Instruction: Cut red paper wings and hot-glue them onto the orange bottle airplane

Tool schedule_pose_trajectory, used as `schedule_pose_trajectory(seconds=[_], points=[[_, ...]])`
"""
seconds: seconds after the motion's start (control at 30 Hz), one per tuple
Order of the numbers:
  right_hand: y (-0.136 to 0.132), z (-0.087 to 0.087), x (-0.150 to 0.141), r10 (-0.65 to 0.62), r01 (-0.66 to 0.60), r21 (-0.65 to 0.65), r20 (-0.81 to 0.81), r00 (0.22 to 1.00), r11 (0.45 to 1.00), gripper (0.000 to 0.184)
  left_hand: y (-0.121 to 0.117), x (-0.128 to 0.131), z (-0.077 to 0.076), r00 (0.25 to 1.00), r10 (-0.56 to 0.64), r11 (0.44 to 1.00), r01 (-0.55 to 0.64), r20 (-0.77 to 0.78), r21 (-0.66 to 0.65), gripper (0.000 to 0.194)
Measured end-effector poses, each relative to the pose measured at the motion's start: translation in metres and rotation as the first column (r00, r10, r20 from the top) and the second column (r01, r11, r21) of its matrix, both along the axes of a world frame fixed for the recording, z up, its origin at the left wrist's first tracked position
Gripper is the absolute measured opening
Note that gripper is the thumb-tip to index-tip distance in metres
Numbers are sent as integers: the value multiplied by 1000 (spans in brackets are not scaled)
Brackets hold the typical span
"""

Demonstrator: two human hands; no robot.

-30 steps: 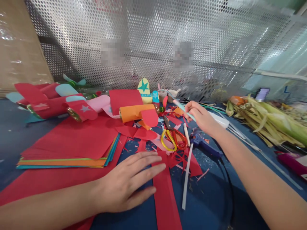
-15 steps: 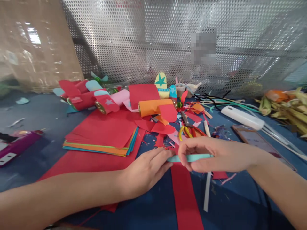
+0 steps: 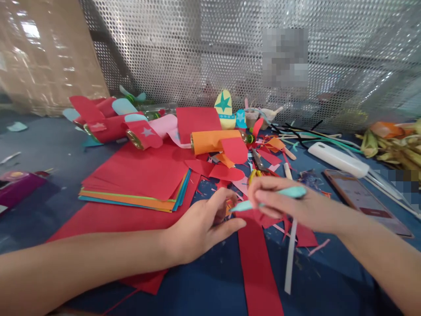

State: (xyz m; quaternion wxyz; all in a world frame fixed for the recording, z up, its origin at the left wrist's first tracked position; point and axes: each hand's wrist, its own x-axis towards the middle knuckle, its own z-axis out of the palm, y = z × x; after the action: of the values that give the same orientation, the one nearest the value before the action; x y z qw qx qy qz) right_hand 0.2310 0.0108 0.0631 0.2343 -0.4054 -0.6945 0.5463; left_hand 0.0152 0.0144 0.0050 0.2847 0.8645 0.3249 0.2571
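Observation:
In the head view my right hand [image 3: 279, 199] grips a light teal pen [image 3: 292, 192], its tapered tip pointing left. My left hand [image 3: 210, 224] hovers beside that tip with fingers curled and thumb apart; nothing shows between them. Below the hands a long red paper strip [image 3: 259, 267] runs toward the front edge. Left of them, a stack of coloured paper [image 3: 138, 175] with red on top lies over a larger red sheet [image 3: 75, 228]. Yellow-handled scissors [image 3: 258, 160] are partly hidden behind my right hand.
Paper-wrapped bottles [image 3: 108, 127] stretch along the back, with an orange-wrapped one [image 3: 210, 141] near the middle. Red paper scraps [image 3: 226, 172] surround the scissors. At right lie a phone [image 3: 365, 202], a white-handled tool [image 3: 338, 160] and dried husks [image 3: 394, 140]. A purple object [image 3: 19, 188] is far left.
The left hand has come off the pen's tip and opened its thumb. The right hand has turned the pen from lying level between both hands into a tilted grip.

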Motion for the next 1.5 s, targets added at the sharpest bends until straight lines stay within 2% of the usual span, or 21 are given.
schedule_pose_trajectory(seconds=[0.07, 0.1, 0.13, 0.2, 0.23, 0.27, 0.33, 0.4, 0.47, 0.53, 0.67, 0.8, 1.1, 1.37, 1.5], points=[[4, 9, 11, -126, 128, 89, -25, 992, 988, 16, -2, -1, -2, 999, -1, 988, 6, -36, 157, 21], [5, 10, 15, -207, 213, 133, -58, 977, 968, 13, -3, -2, -3, 997, -45, 957, 61, -61, 285, 18], [4, 10, 18, -280, 290, 156, -88, 956, 944, 12, -5, -3, -4, 988, -119, 898, 151, -102, 413, 17], [-3, 3, 20, -382, 390, 146, -76, 921, 909, 14, -9, -5, -4, 940, -270, 728, 342, -210, 594, 24], [-8, -4, 18, -404, 406, 140, -46, 914, 903, 12, -11, -6, -3, 915, -302, 672, 402, -265, 622, 26], [-15, -12, 15, -411, 409, 140, -15, 911, 902, 10, -13, -7, -3, 907, -301, 650, 421, -295, 633, 27], [-29, -29, 9, -428, 427, 133, -19, 903, 894, 14, -16, -7, -4, 907, -250, 677, 414, -340, 608, 29], [-42, -44, 5, -488, 479, 219, -16, 873, 850, 15, -18, -7, -5, 894, -206, 716, 415, -397, 562, 31], [-51, -52, 5, -523, 496, 307, 7, 852, 812, 15, -19, -6, -5, 860, -216, 730, 456, -462, 509, 33], [-55, -56, 7, -518, 478, 344, 29, 855, 808, 17, -19, -6, -3, 833, -252, 723, 500, -492, 477, 35], [-56, -59, 10, -456, 417, 352, 33, 889, 838, 19, -17, -6, 0, 819, -299, 704, 536, -490, 465, 37], [-55, -63, 10, -435, 386, 374, 54, 899, 843, 17, -16, -7, 2, 798, -332, 706, 564, -502, 429, 39], [-58, -63, 10, -365, 313, 324, 116, 924, 893, 16, -16, -7, 5, 781, -333, 705, 578, -528, 410, 38], [-54, -64, 8, -384, 314, 348, 150, 911, 883, 16, -17, -7, 3, 777, -352, 724, 579, -522, 374, 39], [-52, -64, 5, -419, 319, 420, 170, 892, 850, 17, -17, -7, 3, 782, -337, 732, 568, -524, 377, 39]])
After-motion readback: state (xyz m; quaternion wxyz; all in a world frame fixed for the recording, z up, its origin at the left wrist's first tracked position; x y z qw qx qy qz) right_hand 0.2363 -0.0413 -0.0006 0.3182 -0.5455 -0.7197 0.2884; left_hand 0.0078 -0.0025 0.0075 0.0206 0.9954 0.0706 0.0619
